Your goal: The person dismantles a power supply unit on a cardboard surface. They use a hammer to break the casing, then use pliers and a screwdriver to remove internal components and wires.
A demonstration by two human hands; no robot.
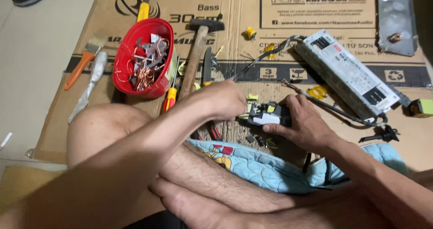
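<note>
The right hand (304, 121) grips a small black and white part (267, 115) against the cardboard (252, 12). The left hand (225, 100), closed, seems to pull at its end; whether it pinches a tool is unclear. Prying looks underway, needing a steady hold. A hammer (197, 53) and red bowl (143, 57) lie nearby.

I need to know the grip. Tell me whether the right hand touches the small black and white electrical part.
Touching. The head view shows the right hand wrapped around the small black and white electrical part, thumb pressed along its white edge.
</note>
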